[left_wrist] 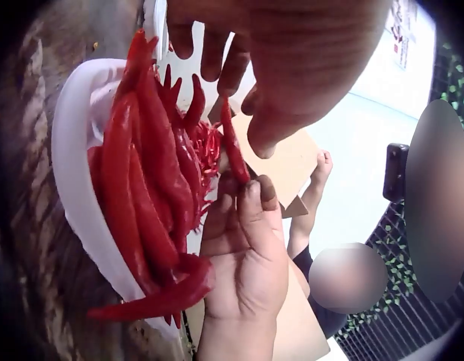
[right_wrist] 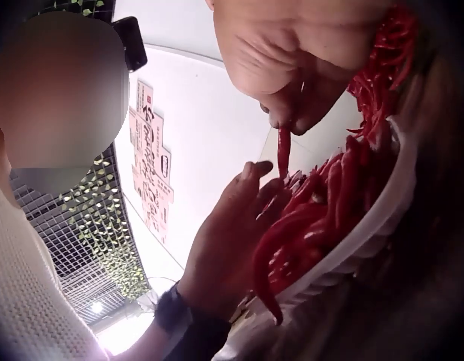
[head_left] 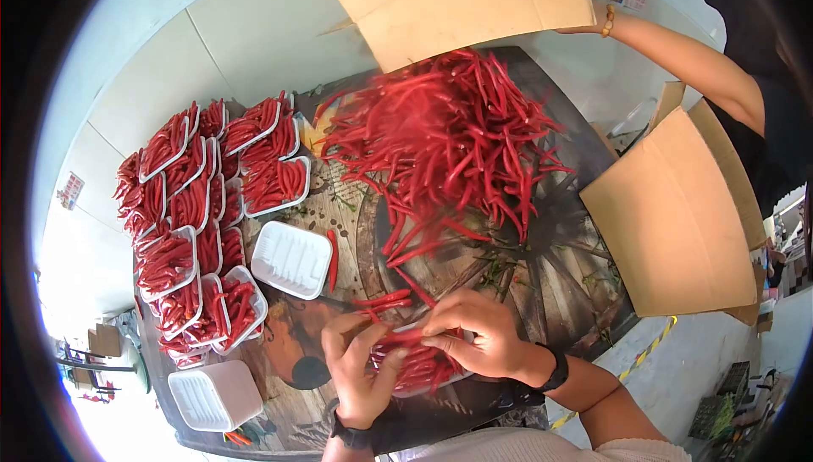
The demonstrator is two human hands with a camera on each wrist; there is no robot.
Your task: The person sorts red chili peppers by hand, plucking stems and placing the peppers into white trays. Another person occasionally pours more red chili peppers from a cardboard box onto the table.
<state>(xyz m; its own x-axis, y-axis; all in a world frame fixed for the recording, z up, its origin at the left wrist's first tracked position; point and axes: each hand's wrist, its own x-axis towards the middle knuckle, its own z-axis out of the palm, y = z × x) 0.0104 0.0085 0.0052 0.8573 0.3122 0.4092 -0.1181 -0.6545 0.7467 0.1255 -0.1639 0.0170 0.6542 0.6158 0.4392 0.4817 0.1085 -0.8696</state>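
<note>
Over a white tray [left_wrist: 74, 143] heaped with red chili peppers [left_wrist: 141, 180], my right hand [head_left: 483, 335] pinches one chili pepper [left_wrist: 233, 147] between thumb and fingertips. My left hand [head_left: 360, 369] is at the tray's left side, thumb and fingers apart. Its fingertips are right at the free end of the pinched chili in the left wrist view. One curved chili [right_wrist: 266, 263] hangs over the tray's rim. Beyond the hands, a few loose chilies [head_left: 385, 299] lie on the table.
Another person's arm [head_left: 677, 51] reaches to a tilted cardboard box [head_left: 474, 5] above a large, partly blurred chili pile [head_left: 457, 140]. Filled trays [head_left: 169, 259] are stacked at left. An empty tray [head_left: 292, 259], nested trays [head_left: 216, 396] and another box [head_left: 677, 216] stand around.
</note>
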